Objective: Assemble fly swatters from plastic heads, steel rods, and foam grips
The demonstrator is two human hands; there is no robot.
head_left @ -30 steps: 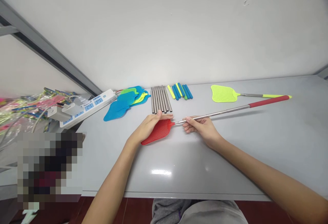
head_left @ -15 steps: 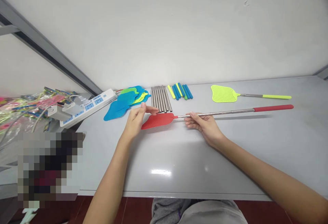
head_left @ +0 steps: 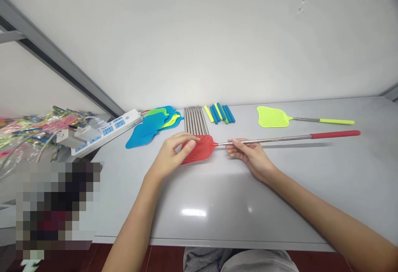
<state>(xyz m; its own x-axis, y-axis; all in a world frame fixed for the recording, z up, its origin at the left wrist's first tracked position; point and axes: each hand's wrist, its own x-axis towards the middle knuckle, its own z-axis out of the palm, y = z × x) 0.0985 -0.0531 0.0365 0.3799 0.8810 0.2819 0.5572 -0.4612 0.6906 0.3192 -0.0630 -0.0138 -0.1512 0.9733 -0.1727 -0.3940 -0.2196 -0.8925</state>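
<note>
A red fly swatter (head_left: 203, 149) with a telescopic metal shaft and red grip sleeve (head_left: 336, 134) is held level above the table. My right hand (head_left: 250, 154) is closed on the shaft just beside the neck, thumb on top and fingers curled beneath. At the mesh head, my left hand (head_left: 172, 151) has its thumb across the face and its fingers along the upper edge, closed around the head's left part, which it partly hides. Behind the head lies a row of metal telescopic rods (head_left: 194, 120). Blue and yellow-green grip sleeves (head_left: 219, 113) lie beside them.
A yellow-green fly swatter (head_left: 273, 117) lies at the back right. Blue and green swatter heads (head_left: 149, 129) are piled at back left, near a white power strip (head_left: 107, 131) with plugs and cables. Plastic-wrapped items (head_left: 31, 135) sit at far left. A wall stands behind the grey table (head_left: 248, 205).
My left thumb has come down over the red mesh, where the hand was more spread before. The swatter head has turned to show more of its face. My right hand keeps its hold.
</note>
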